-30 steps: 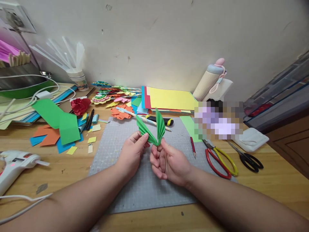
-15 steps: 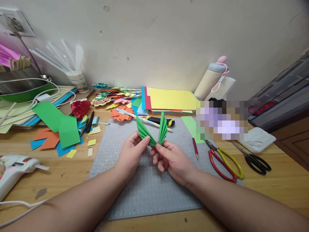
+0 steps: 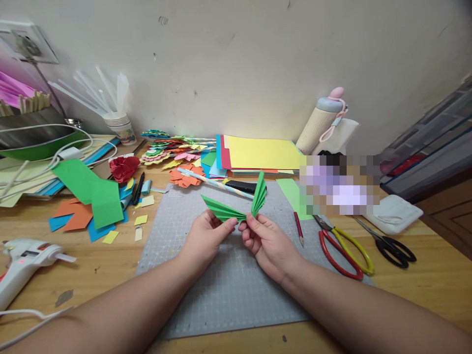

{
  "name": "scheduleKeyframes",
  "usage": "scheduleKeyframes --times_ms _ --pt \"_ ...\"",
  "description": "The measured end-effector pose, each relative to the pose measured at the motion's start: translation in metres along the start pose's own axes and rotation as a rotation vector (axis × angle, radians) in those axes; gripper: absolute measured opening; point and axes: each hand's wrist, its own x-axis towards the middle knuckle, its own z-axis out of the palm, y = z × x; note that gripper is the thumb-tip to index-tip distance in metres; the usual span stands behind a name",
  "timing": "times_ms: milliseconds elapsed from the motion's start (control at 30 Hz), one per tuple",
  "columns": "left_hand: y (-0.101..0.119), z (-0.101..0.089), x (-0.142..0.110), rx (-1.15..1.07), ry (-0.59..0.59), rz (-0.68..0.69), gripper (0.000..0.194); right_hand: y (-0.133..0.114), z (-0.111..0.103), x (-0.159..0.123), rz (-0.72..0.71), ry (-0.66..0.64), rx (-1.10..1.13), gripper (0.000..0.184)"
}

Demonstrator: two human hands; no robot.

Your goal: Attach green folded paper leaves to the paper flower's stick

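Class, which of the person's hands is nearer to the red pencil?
The right hand: it is just left of the red pencil. The left hand is farther left, on the right hand's other side.

Two pairs of scissors (image 3: 326,225), two green pleated fans (image 3: 222,209), one glue gun (image 3: 30,255), one pencil (image 3: 298,227), one bottle (image 3: 317,122), one cutting mat (image 3: 228,300), one utility knife (image 3: 241,186).

A home-like craft corner, shown by the cutting mat (image 3: 221,295) under the grip, glue gun (image 3: 29,260) left, scissors (image 3: 393,248) right.
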Motion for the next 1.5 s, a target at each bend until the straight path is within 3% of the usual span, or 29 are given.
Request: scheduleKeyframes --times_ms 200,300,367,433,500,600,800,933,1133,1300,1500 --pt "0.006 -0.005 0.003 -0.057 0.159 0.02 0.027 -0.001 0.001 0.0 -0.021 -0.121 -0.262 0.029" --pt "0.032 -0.02 0.01 -0.057 0.385 0.149 0.028 -0.002 0.001 -0.002 -0.013 -0.137 -0.321 0.029" --pt "0.053 -0.033 0.01 0.171 0.428 0.238 0.03 -0.003 0.001 -0.004 0.005 -0.175 -0.362 0.029" --pt "0.069 -0.041 0.005 0.482 0.161 0.052 0.033 -0.003 0.001 -0.007 0.043 -0.255 -0.402 0.029" --pt "0.076 -0.044 -0.003 0.566 -0.112 -0.163 0.035 -0.002 0.002 -0.011 0.093 -0.355 -0.44 0.028" --pt "0.071 -0.039 -0.011 0.531 -0.29 -0.279 0.033 -0.002 0.003 -0.015 0.147 -0.448 -0.494 0.024" --pt "0.064 -0.041 -0.006 0.557 -0.374 -0.221 0.024 -0.002 0.002 -0.014 0.14 -0.447 -0.693 0.016" --pt "0.062 -0.047 -0.004 0.586 -0.351 -0.218 0.024 -0.002 0.002 -0.016 0.144 -0.506 -0.778 0.015" --pt "0.045 -0.047 -0.002 0.474 -0.34 -0.285 0.023 -0.004 0.004 -0.015 0.192 -0.471 -0.557 0.027" --pt "0.03 -0.047 0.002 0.337 -0.397 -0.321 0.02 -0.004 0.003 -0.011 0.167 -0.44 -0.589 0.026" --pt "0.03 -0.053 0.008 0.134 -0.386 -0.397 0.016 -0.003 0.002 -0.007 0.204 -0.352 -0.412 0.028"
